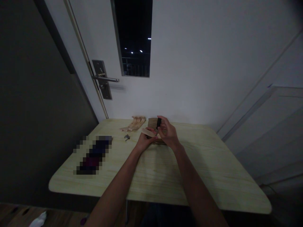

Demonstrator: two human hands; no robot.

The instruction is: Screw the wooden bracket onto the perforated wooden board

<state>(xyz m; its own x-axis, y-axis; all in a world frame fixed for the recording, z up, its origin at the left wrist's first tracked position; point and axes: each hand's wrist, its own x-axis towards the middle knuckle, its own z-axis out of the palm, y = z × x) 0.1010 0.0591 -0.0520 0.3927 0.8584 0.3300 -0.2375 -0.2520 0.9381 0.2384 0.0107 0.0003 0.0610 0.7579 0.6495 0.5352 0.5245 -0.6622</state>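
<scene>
My left hand [143, 142] is closed on a pale wooden piece [148, 132], its thumb lying along the near side. Close beside it, my right hand [168, 134] pinches a small screwdriver by its black handle [158, 122], held nearly upright with the lower end over the wooden piece. Fingers hide where the tip meets the wood. Behind and under both hands lies a brown wooden part [152, 122], mostly covered. Several small dark metal pieces [127, 137], perhaps screws, lie left of my left hand.
Several pale curved wooden strips [136, 123] lie at the table's back edge. A blurred-out dark object [94, 155] rests on the left of the pale table [213, 176]. Behind stands a white door with a metal handle [106, 78] and a narrow window [134, 37].
</scene>
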